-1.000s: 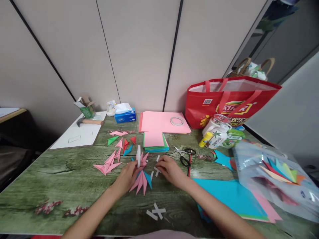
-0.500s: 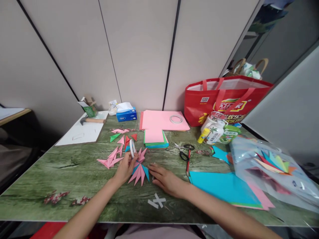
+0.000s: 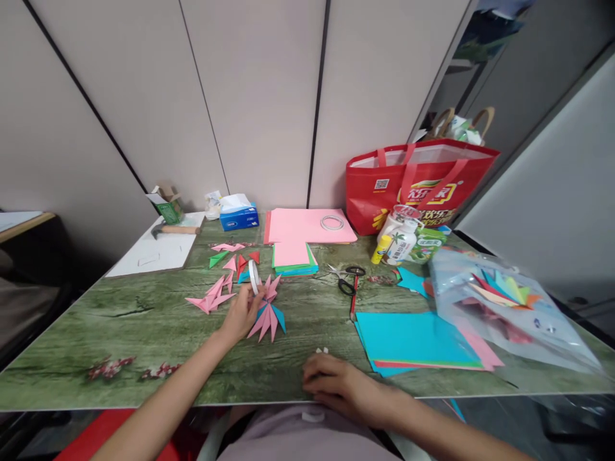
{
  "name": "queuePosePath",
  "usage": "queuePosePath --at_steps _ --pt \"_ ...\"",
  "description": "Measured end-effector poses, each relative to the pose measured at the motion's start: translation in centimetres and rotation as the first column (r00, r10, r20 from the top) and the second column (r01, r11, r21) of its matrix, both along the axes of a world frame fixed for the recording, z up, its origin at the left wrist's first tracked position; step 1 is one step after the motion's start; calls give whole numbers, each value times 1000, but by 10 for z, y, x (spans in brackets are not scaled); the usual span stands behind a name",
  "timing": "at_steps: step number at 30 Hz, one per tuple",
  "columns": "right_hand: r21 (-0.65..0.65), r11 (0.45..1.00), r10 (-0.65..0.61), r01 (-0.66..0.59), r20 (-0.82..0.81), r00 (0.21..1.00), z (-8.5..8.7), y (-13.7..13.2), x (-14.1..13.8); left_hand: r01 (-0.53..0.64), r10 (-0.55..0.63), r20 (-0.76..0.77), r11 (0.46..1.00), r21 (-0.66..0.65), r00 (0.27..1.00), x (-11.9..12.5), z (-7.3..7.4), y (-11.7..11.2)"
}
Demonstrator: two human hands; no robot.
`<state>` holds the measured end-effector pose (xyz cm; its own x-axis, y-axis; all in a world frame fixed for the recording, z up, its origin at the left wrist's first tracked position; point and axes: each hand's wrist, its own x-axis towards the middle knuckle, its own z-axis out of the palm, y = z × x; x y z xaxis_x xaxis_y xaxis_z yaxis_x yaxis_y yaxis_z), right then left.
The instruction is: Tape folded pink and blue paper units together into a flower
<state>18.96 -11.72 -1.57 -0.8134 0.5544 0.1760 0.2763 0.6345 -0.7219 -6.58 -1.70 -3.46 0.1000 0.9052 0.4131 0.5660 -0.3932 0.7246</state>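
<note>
My left hand [image 3: 243, 315] is closed on a white roll of tape [image 3: 253, 276], which stands on edge in the fingers. Just beyond and under those fingers lies a folded-paper flower [image 3: 269, 322] with pointed pink and blue petals. Near the table's front edge, my right hand [image 3: 331, 381] has its fingers curled in over some white strips [image 3: 322, 350], whose ends peek out above the knuckles. What its fingertips hold, if anything, is hidden. Left of the flower lie pink folded pieces [image 3: 211, 296], with red pieces [image 3: 241, 262] and a green piece [image 3: 218, 258] farther back.
Scissors [image 3: 346, 280] and a red pencil [image 3: 354, 298] lie right of centre. Blue paper sheets [image 3: 413, 336], a plastic bag [image 3: 509, 314], a glue stick [image 3: 381, 250] and a red bag [image 3: 369, 198] occupy the right. A hammer [image 3: 175, 230] and tissue box [image 3: 239, 219] stand back left.
My right hand has left the flower's side and come back toward the table's front edge, covering the white strips. My left hand keeps the tape roll beside the flower. The view has shifted slightly.
</note>
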Motion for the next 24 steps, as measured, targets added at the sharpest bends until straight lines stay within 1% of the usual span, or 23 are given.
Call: queuePosePath --at_steps 3,4,6,7,8,10,11,12,13,14,15,16,17,18,19,20,21,22,23,24 --pt "-128 991 -37 37 4 999 2 -11 34 15 -15 18 999 29 1000 2 4 0" --pt "-185 983 -6 11 27 1000 4 -12 47 16 -17 27 999 40 999 4 7 0" --pt "-286 956 95 -69 80 992 12 -12 70 16 -19 52 998 59 998 10 13 1" --pt "-347 934 133 -85 117 984 18 -10 79 18 -22 65 998 65 998 14 17 0" --pt "-430 899 168 -76 181 969 24 -7 86 23 -29 79 998 65 996 18 21 0" --pt "-608 794 244 2 322 915 37 0 91 47 -53 109 997 56 993 26 28 -2" --pt "-639 768 256 36 359 898 43 4 90 65 -70 125 997 47 990 31 32 -3" --pt "-626 777 217 62 360 907 48 8 86 78 -83 146 996 41 986 34 35 -4" --pt "-573 815 138 84 334 932 53 11 81 94 -97 176 995 25 980 38 39 -5" --pt "-483 867 29 123 296 955 56 14 75 115 -112 222 993 -3 969 41 42 -6" --pt "-379 913 -53 151 258 965 58 17 69 146 -122 304 988 -55 945 43 45 -6" --pt "-321 936 -63 144 250 966 59 19 65 174 -122 382 979 -104 916 45 48 -7" --pt "-300 948 -17 103 277 961 59 20 62 200 -113 451 968 -150 886 46 51 -7" --pt "-308 950 53 52 325 944 59 21 61 221 -99 504 957 -189 858 47 53 -8" --pt "-353 936 141 2 378 915 59 22 62 236 -87 540 948 -215 837 48 55 -7" --pt "-419 907 225 -32 419 880 59 23 64 252 -78 573 940 -231 816 49 57 -7" --pt "-499 865 296 -47 433 851 59 25 66 272 -75 607 932 -240 791 49 59 -7" --pt "-566 823 335 -43 423 842 60 29 68 296 -77 641 924 -242 764 50 60 -6" --pt "-601 799 332 -27 403 853 62 35 70 320 -81 672 916 -241 737 50 60 -6" --pt "-596 803 294 -6 387 874 63 42 70 344 -88 695 908 -239 714 50 60 -5"
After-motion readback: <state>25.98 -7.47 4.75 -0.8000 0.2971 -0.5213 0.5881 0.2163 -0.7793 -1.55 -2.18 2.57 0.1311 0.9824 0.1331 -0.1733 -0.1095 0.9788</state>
